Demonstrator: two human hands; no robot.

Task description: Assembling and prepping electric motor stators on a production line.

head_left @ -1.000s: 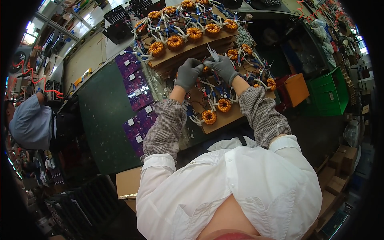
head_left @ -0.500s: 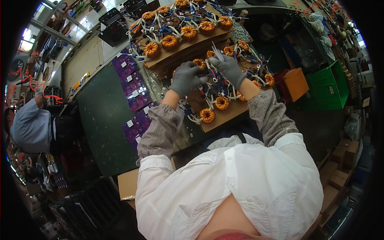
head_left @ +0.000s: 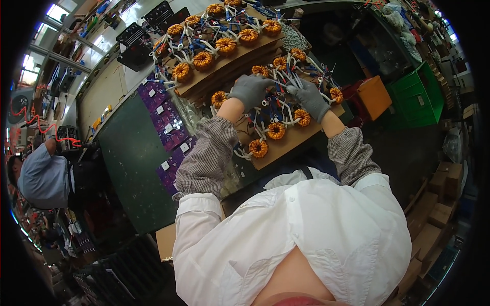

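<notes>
Dark green worktop (head_left: pixel 127 168), with cardboard sheets stacked (head_left: pixel 236 61) past its right edge, topped with orange coils (head_left: pixel 225 46). Along the near side of that stack, a lower cardboard sheet (head_left: pixel 275 151). On the worktop, toward its right edge, a row of purple boards (head_left: pixel 171 131). Over the middle of the lower sheet, two gray-gloved hands: left hand (head_left: pixel 250 92) with fingers bent at the wires (head_left: pixel 279 106), grip closed on one or not, cannot tell; right hand (head_left: pixel 310 99) with fingers folded, grip seemingly closed around thin pale strips (head_left: pixel 295 80). Set along the sheet's near edge, ring-shaped coils (head_left: pixel 276 131), one at the near left corner, another just below the right hand. Probably firm and heavy for their size; best taken by the outer rim, without tugging the leads. Between coils, wires in blue, white and red, likely light, bendy and quick to snag; best pinched singly, near an end. Smallest, the strips, presumably light, springy and slippery against gloves; best clasped mid-bundle.
</notes>
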